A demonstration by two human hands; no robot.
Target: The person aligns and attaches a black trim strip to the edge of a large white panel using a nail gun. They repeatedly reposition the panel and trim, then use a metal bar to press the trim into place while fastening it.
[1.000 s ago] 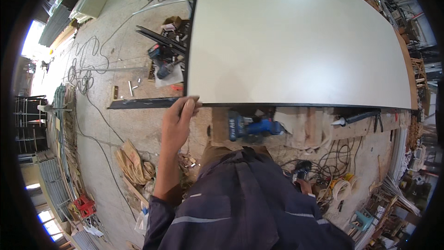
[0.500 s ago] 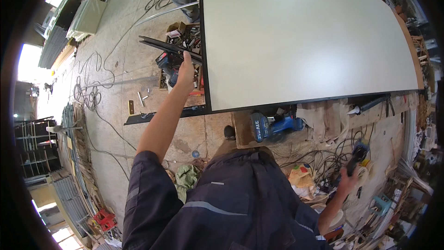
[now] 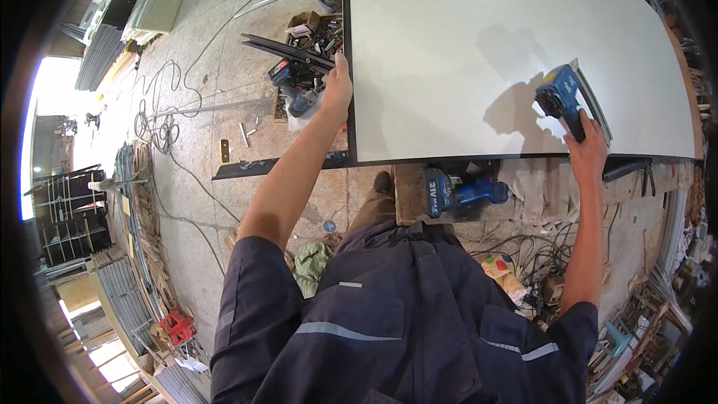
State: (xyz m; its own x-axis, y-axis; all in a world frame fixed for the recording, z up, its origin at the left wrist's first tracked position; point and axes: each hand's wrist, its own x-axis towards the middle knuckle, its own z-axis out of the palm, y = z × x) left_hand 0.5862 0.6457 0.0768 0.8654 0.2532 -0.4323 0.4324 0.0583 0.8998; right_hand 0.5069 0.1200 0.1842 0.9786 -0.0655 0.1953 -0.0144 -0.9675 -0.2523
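Note:
A large off-white panel [image 3: 449, 52] with a black edge strip [image 3: 350, 116] lies in front of me. My left hand [image 3: 340, 88] is at the panel's left edge, against the black strip; its fingers are mostly hidden. Near it, black profile bars [image 3: 280, 49] lie over a box of metal parts. My right hand [image 3: 589, 148] is closed around the grip of a blue cordless nail gun [image 3: 562, 93] with a long silver magazine. The tool is over the panel's near right part, casting a shadow on it.
A cordless drill [image 3: 293, 90] lies left of the panel, by the parts box [image 3: 329, 34]. Another blue power tool [image 3: 464, 191] rests below the near edge. Cables [image 3: 161, 112] are looped on the floor at left. A green cloth [image 3: 310, 265] lies by my legs.
My right hand has brought the nail gun up from the lower right to above the panel. My left hand has shifted right, from beside the black bars to the panel's edge.

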